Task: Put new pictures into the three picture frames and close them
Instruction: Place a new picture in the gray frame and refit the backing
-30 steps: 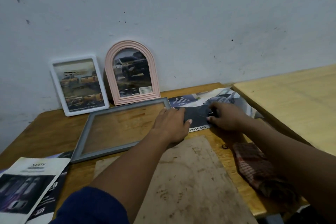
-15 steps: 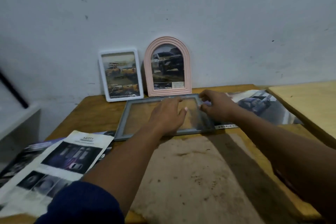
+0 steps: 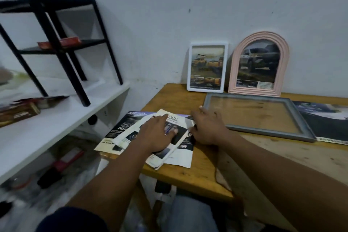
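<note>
A grey frame (image 3: 211, 98) lies flat on the wooden table (image 3: 199, 173) with only bare glass inside. Behind it a white frame (image 3: 189, 66) and a pink arched frame (image 3: 235, 62) lean on the wall, each with a car picture. A pile of printed car brochure pages (image 3: 130, 130) lies at the table's left edge. My left hand (image 3: 157, 133) rests flat on the top page. My right hand (image 3: 207, 128) is at the pile's right edge, beside the grey frame's near left corner, fingers bent on the paper.
Another brochure (image 3: 325, 120) lies right of the grey frame. A worn brown board (image 3: 293, 156) lies near the table's front. A white shelf (image 3: 62, 111) with a black metal rack (image 3: 62, 43) and a box stands to the left. Clutter lies on the floor.
My view has swung left. Both hands have left the grey frame and moved left onto the brochure pile. The grey frame stays flat on the table.
</note>
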Available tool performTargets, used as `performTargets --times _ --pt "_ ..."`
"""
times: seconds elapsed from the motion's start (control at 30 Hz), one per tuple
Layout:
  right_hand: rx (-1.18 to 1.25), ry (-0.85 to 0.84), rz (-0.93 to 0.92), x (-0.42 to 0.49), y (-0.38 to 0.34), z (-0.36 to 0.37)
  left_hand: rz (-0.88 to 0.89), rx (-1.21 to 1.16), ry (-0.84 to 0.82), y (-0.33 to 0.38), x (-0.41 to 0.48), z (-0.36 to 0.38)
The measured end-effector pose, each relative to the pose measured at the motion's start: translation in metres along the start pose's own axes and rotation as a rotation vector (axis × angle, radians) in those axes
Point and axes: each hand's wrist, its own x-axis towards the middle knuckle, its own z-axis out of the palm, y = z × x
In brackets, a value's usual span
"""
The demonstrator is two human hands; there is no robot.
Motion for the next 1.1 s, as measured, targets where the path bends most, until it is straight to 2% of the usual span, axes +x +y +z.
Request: performTargets --times 0.27,0.37,0.53,0.73,0.87,1.1 --pt "-0.098 -0.148 0.04 0.011 -0.02 0.018 -0.051 0.028 0.104 -0.026 -0.008 0.012" --pt "-0.157 -0.13 0.027 0.014 -0.018 0.016 -0.054 0.031 0.1 -0.028 -0.007 0.013" --pt "-0.107 -0.009 0.01 0.01 -0.02 0.01 -0.054 0.065 -0.011 -0.028 -0.007 0.009" --pt "0.323 0.224 0.078 0.004 -0.031 0.01 -0.087 0.071 -0.046 -0.027 -0.004 0.009" --pt "0.427 0.4 0.039 0.004 -0.042 0.002 -0.079 0.068 -0.017 -0.022 -0.002 0.006" --pt "0.566 0.569 0.119 0.008 0.009 -0.05 -0.049 0.191 -0.007 -0.003 0.011 -0.006"
